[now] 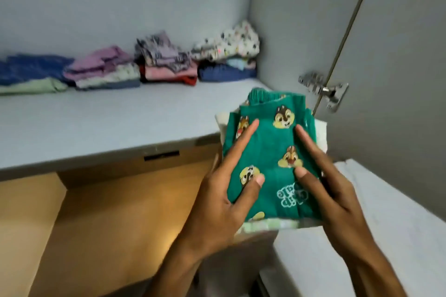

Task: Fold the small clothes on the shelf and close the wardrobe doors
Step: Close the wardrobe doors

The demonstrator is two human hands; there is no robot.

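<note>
I hold a small stack of folded clothes in front of the shelf's right end. On top lies a green garment (272,149) printed with cartoon chipmunks, with pale folded pieces (268,225) under it. My left hand (224,198) grips the stack's left edge, thumb on top. Along the right edge, my right hand (330,190) does the same. The grey shelf (96,123) runs across the wardrobe. The open wardrobe door (398,43) stands at the right on a metal hinge (324,90).
Several piles of folded clothes line the shelf's back: blue and green (31,75), pink and purple (106,70), patterned over red (166,62), white patterned over navy (226,55). A wooden compartment (108,224) sits under the shelf. A white surface (386,236) lies at lower right.
</note>
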